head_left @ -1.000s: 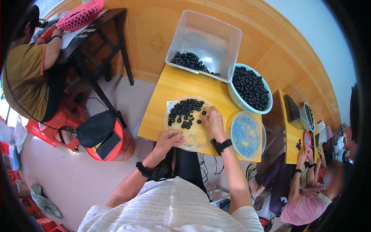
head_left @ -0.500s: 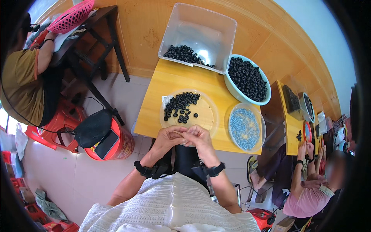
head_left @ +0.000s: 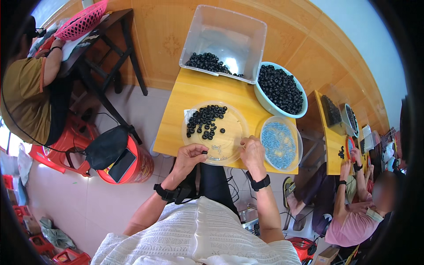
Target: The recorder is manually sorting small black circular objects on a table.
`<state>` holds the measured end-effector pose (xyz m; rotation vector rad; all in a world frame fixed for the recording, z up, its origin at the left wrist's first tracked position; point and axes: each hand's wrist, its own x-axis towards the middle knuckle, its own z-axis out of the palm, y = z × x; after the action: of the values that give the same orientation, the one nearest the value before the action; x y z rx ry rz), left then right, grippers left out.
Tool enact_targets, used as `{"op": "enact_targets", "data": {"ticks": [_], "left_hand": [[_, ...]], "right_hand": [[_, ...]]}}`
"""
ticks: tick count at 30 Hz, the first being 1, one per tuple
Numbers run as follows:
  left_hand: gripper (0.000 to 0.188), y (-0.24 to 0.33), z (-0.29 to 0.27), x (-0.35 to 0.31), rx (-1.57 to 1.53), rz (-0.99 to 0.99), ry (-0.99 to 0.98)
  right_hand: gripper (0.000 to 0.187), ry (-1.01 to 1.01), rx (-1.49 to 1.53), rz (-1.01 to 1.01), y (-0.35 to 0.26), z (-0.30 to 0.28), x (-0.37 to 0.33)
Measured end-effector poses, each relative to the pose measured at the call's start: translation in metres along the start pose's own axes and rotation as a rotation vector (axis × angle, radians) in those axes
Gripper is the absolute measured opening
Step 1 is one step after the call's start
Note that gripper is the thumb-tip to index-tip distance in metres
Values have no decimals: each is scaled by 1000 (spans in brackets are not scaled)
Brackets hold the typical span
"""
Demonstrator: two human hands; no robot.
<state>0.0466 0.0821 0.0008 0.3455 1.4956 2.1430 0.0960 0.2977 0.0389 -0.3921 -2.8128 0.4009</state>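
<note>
My left hand [head_left: 190,158] is closed at the near edge of a clear round plate [head_left: 240,121], pinching a small black ring [head_left: 204,152] between thumb and fingertips. By the plate's right rim, my right hand [head_left: 253,153] has its fingers curled together; anything in them is too small to make out. Several black rings [head_left: 205,117] are heaped on the plate's far left part, with a few tiny pale blue pieces [head_left: 216,149] near its front. Just right of my right hand stands a second clear dish holding many thin light-blue pieces [head_left: 280,143].
A clear plastic bin [head_left: 225,42] and a pale blue bowl [head_left: 263,95], both with black rings, stand at the back of the yellow table [head_left: 174,119]. A red bucket [head_left: 143,161] with a phone on it is at left. Co-workers sit at left and right.
My hands have parted. The right one moved right, toward the dish of blue pieces; the left stays near the plate's edge, a black ring now visible in its fingertips.
</note>
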Motion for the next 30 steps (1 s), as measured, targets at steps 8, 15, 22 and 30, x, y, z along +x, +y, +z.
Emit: {"op": "enact_targets", "data": {"ticks": [8,15,22,30], "left_hand": [[18,-5,-1,3,18,3,1],[19,-9,-4,5,-23,-29,18],[20,-9,-6,6,-68,-40,22],[20,-10,-6,7,-59,-55,32]], "right_hand": [[10,-117,-195,30,-11,11,3],[12,-108,-279,-38,-12,20,0],[13,-8,-124,-160,-16,21,2],[14,-20,326,-106,-4,32,9]]}}
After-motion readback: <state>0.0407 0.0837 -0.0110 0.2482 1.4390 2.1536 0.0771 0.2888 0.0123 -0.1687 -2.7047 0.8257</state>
